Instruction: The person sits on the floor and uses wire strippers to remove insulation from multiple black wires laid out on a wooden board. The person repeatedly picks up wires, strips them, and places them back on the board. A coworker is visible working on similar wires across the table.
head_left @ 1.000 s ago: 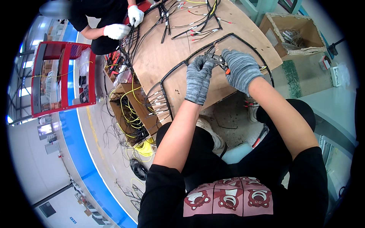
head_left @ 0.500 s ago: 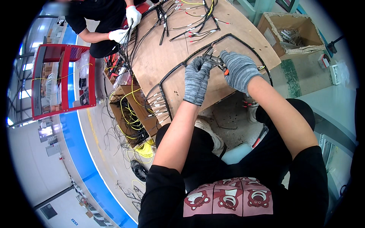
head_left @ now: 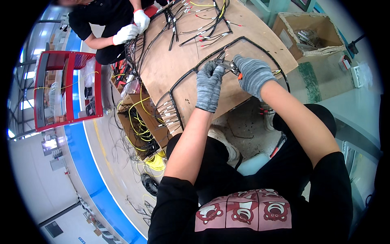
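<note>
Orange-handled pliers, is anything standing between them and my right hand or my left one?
Nothing visible beyond your grey gloves. Your right hand holds the pliers; their metal head lies beside your left hand's fingertips. Exact contact there is too small to tell.

1. Bright, even light; white glare patches [head_left: 27, 104] at far left.
2. Soft shadow darkens the floor [head_left: 243, 122] under the board [head_left: 260, 32].
3. Fisheye curves the blue strip [head_left: 82, 154]; black rounds the corners.
4. The tool [head_left: 229, 65] is small, perhaps slightly blurred.
</note>
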`<action>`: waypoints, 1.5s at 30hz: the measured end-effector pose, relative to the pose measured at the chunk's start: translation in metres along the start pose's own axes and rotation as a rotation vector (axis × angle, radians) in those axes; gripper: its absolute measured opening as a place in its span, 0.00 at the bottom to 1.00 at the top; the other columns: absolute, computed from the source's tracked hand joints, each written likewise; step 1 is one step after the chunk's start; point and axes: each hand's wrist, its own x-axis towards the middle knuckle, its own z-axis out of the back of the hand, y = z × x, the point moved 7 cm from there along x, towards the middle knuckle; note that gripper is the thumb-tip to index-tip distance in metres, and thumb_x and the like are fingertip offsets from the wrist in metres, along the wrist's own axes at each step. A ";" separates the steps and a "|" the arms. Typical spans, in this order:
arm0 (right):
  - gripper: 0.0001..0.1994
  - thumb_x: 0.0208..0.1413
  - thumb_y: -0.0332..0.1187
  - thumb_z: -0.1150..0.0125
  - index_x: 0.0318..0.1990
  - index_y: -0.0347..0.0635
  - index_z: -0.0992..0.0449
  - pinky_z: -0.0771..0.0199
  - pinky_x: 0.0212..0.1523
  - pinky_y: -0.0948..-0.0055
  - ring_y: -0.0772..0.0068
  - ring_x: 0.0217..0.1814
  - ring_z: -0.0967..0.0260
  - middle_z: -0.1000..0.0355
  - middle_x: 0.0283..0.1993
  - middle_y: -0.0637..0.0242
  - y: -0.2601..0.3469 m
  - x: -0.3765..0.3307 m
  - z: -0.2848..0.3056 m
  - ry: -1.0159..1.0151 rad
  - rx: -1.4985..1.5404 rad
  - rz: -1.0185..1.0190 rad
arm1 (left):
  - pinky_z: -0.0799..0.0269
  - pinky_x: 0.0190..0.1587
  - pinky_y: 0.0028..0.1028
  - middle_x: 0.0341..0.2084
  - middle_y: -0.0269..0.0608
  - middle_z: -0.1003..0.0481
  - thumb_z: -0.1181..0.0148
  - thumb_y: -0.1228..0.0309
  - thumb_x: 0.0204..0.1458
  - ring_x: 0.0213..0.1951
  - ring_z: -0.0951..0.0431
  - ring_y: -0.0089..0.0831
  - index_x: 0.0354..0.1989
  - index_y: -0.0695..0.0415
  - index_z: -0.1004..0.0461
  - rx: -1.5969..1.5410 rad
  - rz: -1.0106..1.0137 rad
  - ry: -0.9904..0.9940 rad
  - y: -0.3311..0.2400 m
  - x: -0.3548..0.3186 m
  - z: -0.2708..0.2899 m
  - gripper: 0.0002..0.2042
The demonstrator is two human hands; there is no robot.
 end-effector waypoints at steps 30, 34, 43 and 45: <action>0.17 0.34 0.26 0.43 0.38 0.38 0.33 0.33 0.40 0.60 0.51 0.40 0.34 0.32 0.39 0.50 0.016 -0.026 0.013 -0.499 0.106 0.378 | 0.35 0.27 0.30 0.18 0.41 0.33 0.46 0.76 0.45 0.22 0.33 0.31 0.29 0.61 0.30 0.584 -0.721 -0.121 -0.028 -0.036 -0.031 0.03; 0.18 0.33 0.22 0.44 0.38 0.36 0.33 0.33 0.40 0.61 0.49 0.39 0.34 0.33 0.35 0.50 0.021 -0.023 0.005 -0.467 0.094 0.386 | 0.33 0.35 0.35 0.26 0.49 0.28 0.44 0.73 0.43 0.30 0.29 0.44 0.33 0.59 0.29 0.638 -0.330 -0.102 0.014 -0.015 -0.023 0.08; 0.21 0.36 0.22 0.45 0.44 0.34 0.34 0.32 0.41 0.70 0.59 0.38 0.32 0.31 0.38 0.55 -0.014 0.001 -0.003 -0.517 -0.030 0.304 | 0.34 0.39 0.39 0.32 0.49 0.29 0.48 0.70 0.45 0.35 0.29 0.46 0.31 0.58 0.30 0.828 -0.273 -0.030 0.010 -0.013 -0.025 0.07; 0.19 0.38 0.24 0.43 0.43 0.35 0.34 0.33 0.41 0.71 0.63 0.36 0.33 0.31 0.35 0.56 -0.066 0.010 0.040 -0.689 0.066 0.155 | 0.34 0.39 0.40 0.33 0.50 0.29 0.49 0.70 0.46 0.35 0.29 0.45 0.31 0.59 0.31 0.806 -0.351 -0.063 0.012 -0.012 -0.007 0.07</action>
